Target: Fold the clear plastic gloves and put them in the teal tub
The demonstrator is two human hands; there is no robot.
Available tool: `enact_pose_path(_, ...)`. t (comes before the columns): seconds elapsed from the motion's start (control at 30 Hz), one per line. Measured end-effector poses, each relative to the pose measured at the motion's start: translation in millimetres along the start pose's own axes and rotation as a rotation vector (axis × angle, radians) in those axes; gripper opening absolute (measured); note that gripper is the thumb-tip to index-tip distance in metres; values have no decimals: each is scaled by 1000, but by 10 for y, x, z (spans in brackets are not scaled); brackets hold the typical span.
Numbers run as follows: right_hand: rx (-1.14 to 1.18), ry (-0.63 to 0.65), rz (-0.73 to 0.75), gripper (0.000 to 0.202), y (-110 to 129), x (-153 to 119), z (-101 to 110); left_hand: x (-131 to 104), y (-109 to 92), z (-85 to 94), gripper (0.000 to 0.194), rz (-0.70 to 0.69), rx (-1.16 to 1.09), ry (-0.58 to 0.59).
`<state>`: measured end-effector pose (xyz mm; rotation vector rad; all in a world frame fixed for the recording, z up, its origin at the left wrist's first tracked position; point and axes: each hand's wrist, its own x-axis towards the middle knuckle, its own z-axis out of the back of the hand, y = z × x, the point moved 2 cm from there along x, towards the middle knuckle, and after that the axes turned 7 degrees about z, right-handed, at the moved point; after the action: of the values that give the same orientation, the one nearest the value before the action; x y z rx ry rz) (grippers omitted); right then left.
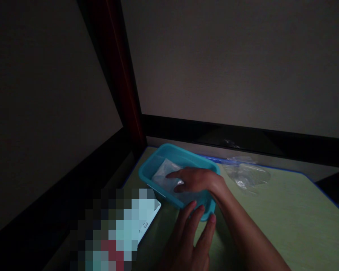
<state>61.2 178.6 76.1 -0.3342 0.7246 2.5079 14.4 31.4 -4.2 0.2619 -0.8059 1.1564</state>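
A turquoise plastic basket [148, 169] stands on the table, holding a clear plastic bag with a white packet [165, 169] in it. My right hand [196, 180] reaches into the basket from the right. Its thumb and finger are apart over the white packet and seem to touch it; the other fingers are hard to make out. Close to the basket's near right corner is my left hand [190, 241], fingers spread. The fingertips are at the outer wall; whether they press on it I cannot tell.
A crumpled clear plastic bag [247, 175] lies right of the basket on the pale green, blue-edged table [293, 218]. At the lower left is a partly pixelated white item [147, 222] with a printed 3. Walls and a dark red post [121, 75] rise behind.
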Motion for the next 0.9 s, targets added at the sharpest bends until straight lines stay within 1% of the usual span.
enact_pose_path(0.1, -44, 42, -88, 53, 8, -6, -9, -8, -3, -7, 53, 13, -10, -2)
enact_pose_path(0.17, -73, 13, -56, 50, 1, 12, -8, -9, -6, -10, 54, 18, -19, 1)
enact_pose_path(0.27, -115, -29, 40, 48, -17, 49, -8, -6, -5, -8, 54, 17, -14, 1)
enact_pose_path(0.43, -144, -53, 150, 46, -12, 75, 4, -7, 9, -3, 54, -10, 6, 22)
enact_pose_path(0.57, -140, -39, 174, 50, 11, 68, 14, -8, 20, 2, 53, -21, -13, 32)
enact_pose_path(0.7, -114, -41, 165, 51, 6, 78, 0, 2, 34, 9, 51, -30, -15, 21)
enact_pose_path(0.8, -110, -69, 169, 49, -17, 98, -17, 11, 45, 6, 50, -55, -14, 18)
enact_pose_path(0.9, -118, -103, 214, 43, -27, 111, -25, 12, 48, -1, 51, -71, -14, 2)
